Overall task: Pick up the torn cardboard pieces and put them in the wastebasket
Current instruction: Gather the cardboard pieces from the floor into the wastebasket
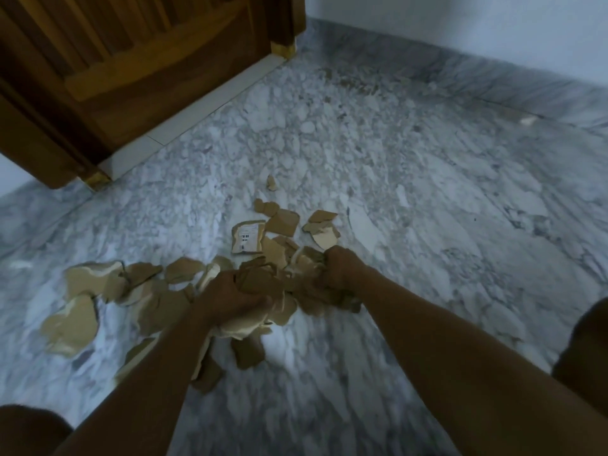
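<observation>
Several torn brown cardboard pieces [82, 311] lie scattered on the marble floor in the lower middle of the head view. One piece with a white printed label [247, 238] lies just beyond my hands. My left hand [230, 296] is closed around a bunch of cardboard pieces [260, 284] in the middle of the pile. My right hand [342, 269] grips more pieces at the pile's right side. Both hands press the bunch together between them. No wastebasket is in view.
A wooden door [131, 70] with a white threshold [197, 110] stands at the upper left. A white wall [460, 24] with a marble skirting runs along the back right. A small scrap [528, 120] lies by the skirting. My knees show at the lower corners.
</observation>
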